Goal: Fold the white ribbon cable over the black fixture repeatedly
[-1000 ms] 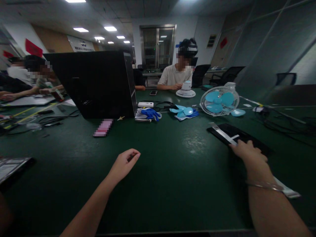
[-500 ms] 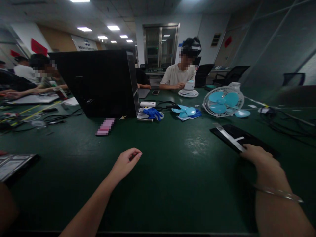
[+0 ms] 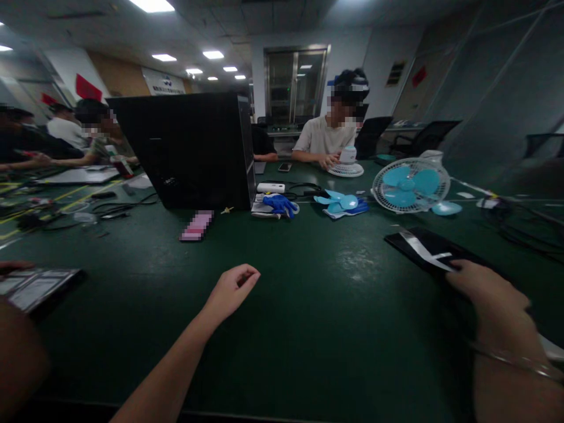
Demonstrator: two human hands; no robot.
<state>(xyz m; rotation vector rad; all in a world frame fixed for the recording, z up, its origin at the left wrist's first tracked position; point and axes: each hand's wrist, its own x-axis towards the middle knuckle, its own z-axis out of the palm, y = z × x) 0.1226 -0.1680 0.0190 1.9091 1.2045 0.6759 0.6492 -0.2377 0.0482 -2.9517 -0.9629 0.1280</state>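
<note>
My left hand [image 3: 235,288] rests over the green table [image 3: 308,329] in front of me. Its fingers are curled in toward the thumb, and nothing shows in them. Over at the right, my right hand [image 3: 489,291] is closed at the near end of a thin silvery strip [image 3: 420,249] with a small side tab. This strip lies across or just above a flat black panel [image 3: 458,244], and it looks slightly bent. My right fingertips are partly hidden, so I cannot tell whether they also touch the panel.
A big black computer case [image 3: 189,153] stands at centre left, with a pink phone [image 3: 197,226] before it. Beyond are blue gloves [image 3: 281,204], blue fan blades [image 3: 339,201], a fan [image 3: 409,185] and cables [image 3: 511,223]. A person [image 3: 326,138] sits opposite, hands at a fan base.
The view has turned slightly left, shifting everything rightward. The silvery strip was straight and now looks bent, while my right hand has turned a little. My left hand keeps its curled shape.
</note>
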